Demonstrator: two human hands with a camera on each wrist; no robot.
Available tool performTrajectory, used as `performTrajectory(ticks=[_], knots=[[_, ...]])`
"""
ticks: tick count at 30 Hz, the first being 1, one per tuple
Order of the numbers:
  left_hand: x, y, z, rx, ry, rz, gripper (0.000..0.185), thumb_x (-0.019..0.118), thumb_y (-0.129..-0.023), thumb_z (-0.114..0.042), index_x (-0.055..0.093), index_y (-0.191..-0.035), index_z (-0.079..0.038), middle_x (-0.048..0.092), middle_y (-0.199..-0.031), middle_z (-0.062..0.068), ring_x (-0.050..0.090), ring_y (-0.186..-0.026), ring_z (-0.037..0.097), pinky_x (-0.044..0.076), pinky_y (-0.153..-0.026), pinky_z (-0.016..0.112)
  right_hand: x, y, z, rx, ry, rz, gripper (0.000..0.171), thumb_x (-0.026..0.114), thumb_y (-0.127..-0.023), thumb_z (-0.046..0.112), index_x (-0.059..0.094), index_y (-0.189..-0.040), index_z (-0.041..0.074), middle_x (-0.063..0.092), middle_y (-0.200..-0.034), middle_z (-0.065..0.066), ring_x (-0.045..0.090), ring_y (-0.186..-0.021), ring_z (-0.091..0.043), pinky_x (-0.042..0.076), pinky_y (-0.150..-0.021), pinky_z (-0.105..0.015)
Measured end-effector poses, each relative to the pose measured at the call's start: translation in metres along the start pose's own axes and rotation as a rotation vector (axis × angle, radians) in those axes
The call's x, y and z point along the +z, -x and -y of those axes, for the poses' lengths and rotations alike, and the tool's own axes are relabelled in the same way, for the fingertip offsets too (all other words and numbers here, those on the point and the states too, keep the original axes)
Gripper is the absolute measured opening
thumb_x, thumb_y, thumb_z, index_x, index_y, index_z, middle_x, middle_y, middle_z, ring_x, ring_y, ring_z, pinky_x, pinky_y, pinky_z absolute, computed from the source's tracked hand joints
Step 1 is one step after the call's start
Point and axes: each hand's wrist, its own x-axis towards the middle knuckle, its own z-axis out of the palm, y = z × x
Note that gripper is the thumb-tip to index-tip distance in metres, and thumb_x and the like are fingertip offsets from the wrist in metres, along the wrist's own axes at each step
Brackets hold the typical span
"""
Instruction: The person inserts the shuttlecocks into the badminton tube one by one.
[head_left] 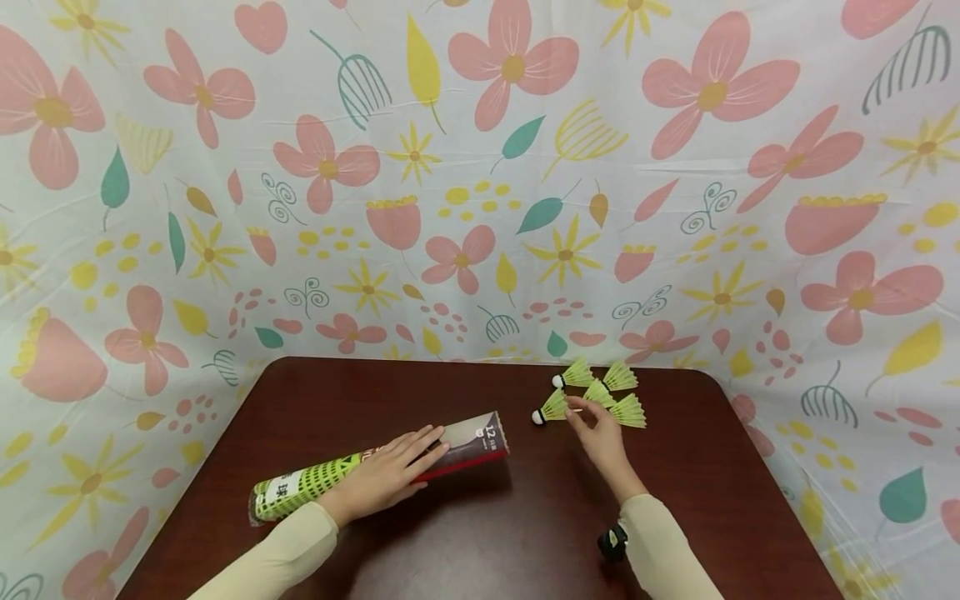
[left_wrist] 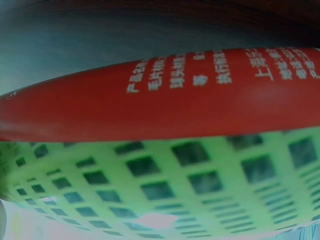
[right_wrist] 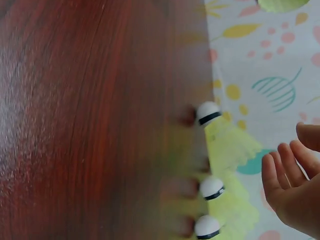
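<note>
A shuttlecock tube [head_left: 315, 482], printed in green mesh with a red side and a grey end, lies slantwise on the table. My left hand [head_left: 386, 473] rests across the middle of it, fingers laid along the top and thumb at the near side. The left wrist view shows only the tube's printed wall [left_wrist: 160, 110] close up. Beside the front-left yellow shuttlecock [head_left: 553, 407] is my right hand [head_left: 600, 433]. Its fingers look loosely bent, with nothing visible between them and the thumb in the right wrist view. More yellow shuttlecocks [head_left: 621, 377] lie clustered there.
The dark red-brown table [head_left: 465, 550] has rounded back corners. A flower-printed cloth [head_left: 465, 167] hangs behind it, close to the shuttlecocks. A black wrist camera [head_left: 612, 542] sits at the right wrist.
</note>
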Motion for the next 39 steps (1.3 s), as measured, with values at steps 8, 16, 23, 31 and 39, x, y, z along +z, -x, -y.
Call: performTrajectory(ticks=[8, 16, 23, 31, 39], knots=[[0.000, 0.000, 0.000, -0.002, -0.004, 0.001, 0.093, 0.082, -0.077, -0.024, 0.029, -0.152, -0.009, 0.028, -0.154, 0.017, 0.033, -0.140, 0.028, 0.037, -0.107, 0.041, 0.007, -0.010, -0.017, 0.034, 0.055, -0.063, 0.031, 0.065, -0.092, 0.006, 0.063, -0.121, -0.004, 0.063, -0.114, -0.022, 0.062, -0.097, -0.034, 0.053, -0.076, -0.031], [0.000, -0.001, -0.001, -0.004, -0.006, 0.008, 0.093, 0.082, -0.077, -0.024, 0.029, -0.152, -0.009, 0.027, -0.155, 0.016, 0.032, -0.140, 0.028, 0.037, -0.108, 0.041, 0.011, -0.009, -0.020, 0.067, 0.118, -0.075, 0.021, 0.066, -0.090, 0.007, 0.068, -0.107, -0.007, 0.065, -0.106, -0.022, 0.061, -0.090, -0.033, 0.049, -0.066, -0.029], [-0.002, -0.002, -0.001, -0.006, 0.008, 0.000, 0.092, 0.083, -0.076, -0.022, 0.031, -0.151, -0.008, 0.028, -0.155, 0.016, 0.034, -0.139, 0.029, 0.038, -0.107, 0.042, 0.015, -0.008, -0.022, 0.072, 0.147, -0.065, 0.015, 0.066, -0.091, 0.008, 0.070, -0.100, -0.003, 0.068, -0.098, -0.018, 0.062, -0.086, -0.029, 0.048, -0.065, -0.028], [-0.001, -0.001, 0.000, 0.006, -0.004, -0.002, 0.091, 0.083, -0.076, -0.023, 0.032, -0.151, -0.008, 0.030, -0.154, 0.017, 0.035, -0.139, 0.029, 0.038, -0.106, 0.042, 0.016, -0.008, -0.022, 0.044, 0.168, -0.092, 0.010, 0.069, -0.089, 0.008, 0.072, -0.095, 0.001, 0.070, -0.093, -0.014, 0.061, -0.080, -0.024, 0.046, -0.062, -0.026], [-0.005, 0.000, -0.001, -0.008, -0.004, 0.017, 0.089, 0.082, -0.077, -0.023, 0.032, -0.150, -0.008, 0.030, -0.154, 0.017, 0.037, -0.137, 0.031, 0.037, -0.108, 0.042, 0.015, -0.006, -0.014, 0.081, 0.142, -0.077, 0.013, 0.068, -0.090, 0.011, 0.073, -0.097, 0.002, 0.069, -0.101, -0.015, 0.062, -0.088, -0.026, 0.048, -0.066, -0.028]])
